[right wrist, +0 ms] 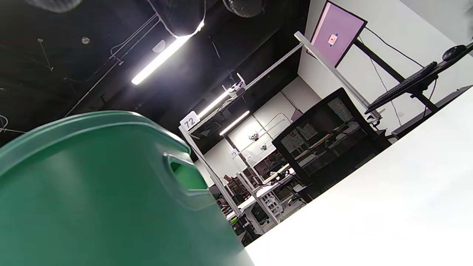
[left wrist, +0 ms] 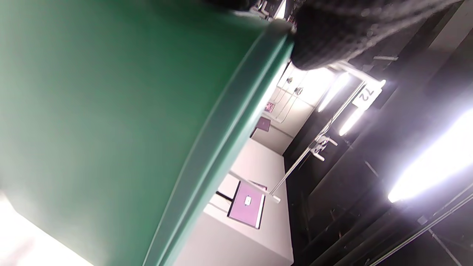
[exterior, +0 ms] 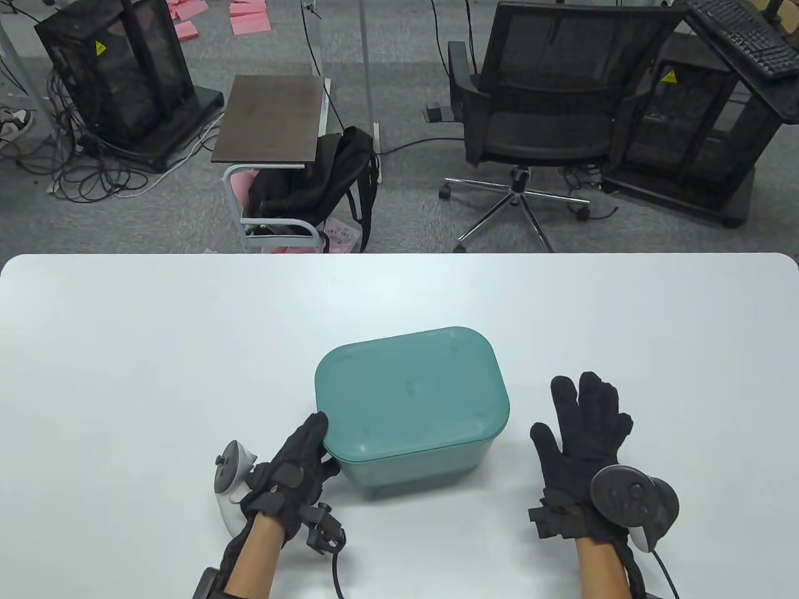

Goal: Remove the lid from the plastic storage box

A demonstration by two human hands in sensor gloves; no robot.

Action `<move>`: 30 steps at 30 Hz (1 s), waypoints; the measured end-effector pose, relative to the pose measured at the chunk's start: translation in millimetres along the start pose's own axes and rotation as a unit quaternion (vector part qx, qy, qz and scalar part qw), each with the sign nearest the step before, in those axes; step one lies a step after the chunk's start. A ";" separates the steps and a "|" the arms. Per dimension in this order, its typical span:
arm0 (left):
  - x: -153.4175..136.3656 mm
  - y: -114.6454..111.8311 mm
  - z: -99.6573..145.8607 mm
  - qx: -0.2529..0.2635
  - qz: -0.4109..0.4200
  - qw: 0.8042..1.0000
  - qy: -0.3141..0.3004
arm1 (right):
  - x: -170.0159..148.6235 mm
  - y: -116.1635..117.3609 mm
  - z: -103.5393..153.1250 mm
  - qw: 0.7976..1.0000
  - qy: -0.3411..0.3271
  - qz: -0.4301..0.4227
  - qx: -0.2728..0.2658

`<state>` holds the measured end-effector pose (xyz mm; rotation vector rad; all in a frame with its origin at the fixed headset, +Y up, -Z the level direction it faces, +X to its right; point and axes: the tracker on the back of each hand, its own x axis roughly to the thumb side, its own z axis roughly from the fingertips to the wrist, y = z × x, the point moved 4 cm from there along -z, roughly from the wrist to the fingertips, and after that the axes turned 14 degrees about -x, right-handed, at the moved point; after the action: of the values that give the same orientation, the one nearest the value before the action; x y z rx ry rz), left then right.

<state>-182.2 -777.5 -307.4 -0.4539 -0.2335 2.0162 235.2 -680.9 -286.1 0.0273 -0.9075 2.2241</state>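
Note:
A teal-green plastic storage box (exterior: 415,471) stands on the white table (exterior: 125,349) near the front, with its lid (exterior: 409,393) on top. My left hand (exterior: 299,462) is at the box's near left corner, its thumb on the lid's edge; the other fingers are hidden. In the left wrist view a gloved fingertip (left wrist: 321,40) touches the lid's rim (left wrist: 229,125). My right hand (exterior: 583,430) is open with fingers spread, just right of the box and apart from it. The right wrist view shows the box wall (right wrist: 92,207) and its side handle recess (right wrist: 184,175).
Beyond the table's far edge stand a black office chair (exterior: 549,106), a small side table (exterior: 271,118) with a black backpack (exterior: 331,181), and black equipment racks (exterior: 118,68). The box is the only object on the table.

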 end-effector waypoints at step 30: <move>-33.2 1.0 -6.6 -0.041 0.038 0.998 0.037 | 125.7 40.0 25.1 0.978 -0.157 0.074 0.116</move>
<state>-166.4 -807.5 -306.6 -0.5949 -0.2570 2.0644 111.1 -638.6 -256.9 0.4455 -0.8295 2.4995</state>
